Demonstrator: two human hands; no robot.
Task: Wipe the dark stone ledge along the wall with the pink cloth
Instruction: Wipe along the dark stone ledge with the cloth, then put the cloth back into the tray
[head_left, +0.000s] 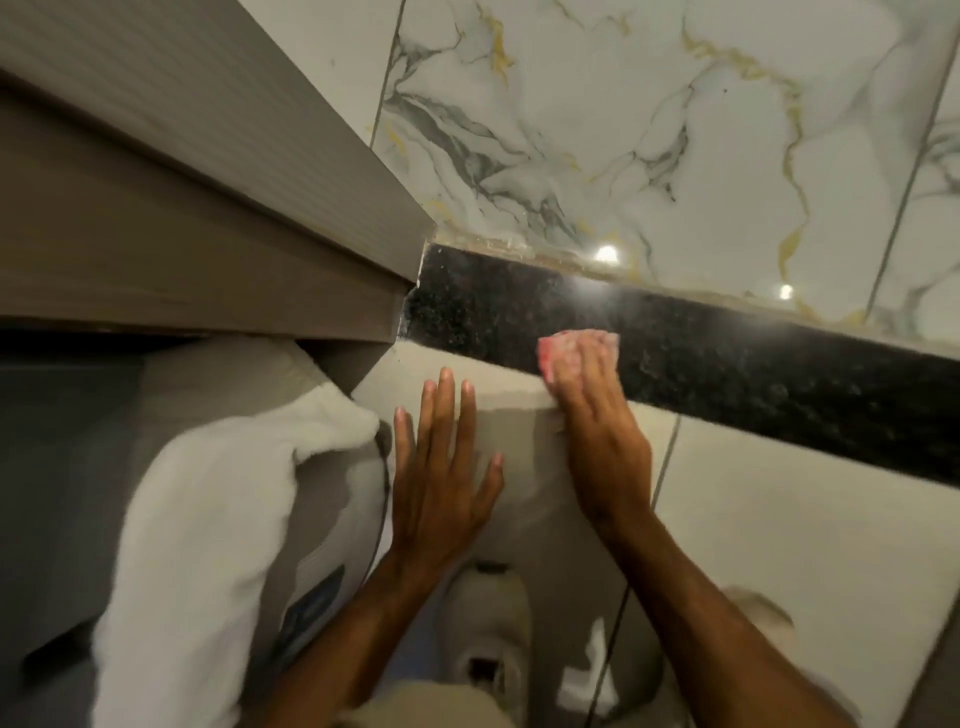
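The dark speckled stone ledge (727, 364) runs from the grey cabinet corner at centre down to the right edge, under the marble wall tiles. My right hand (597, 431) presses the pink cloth (558, 351) flat on the ledge near its left part; the cloth shows around and above the fingers. My left hand (441, 467) lies flat with fingers spread on the pale tile wall just below the ledge, holding nothing.
A grey ribbed cabinet (182, 208) overhangs at upper left, ending right at the ledge's left end. A white towel (208, 519) hangs at lower left. White marble tiles (623, 130) rise above the ledge. My shoe (488, 623) stands on the floor below.
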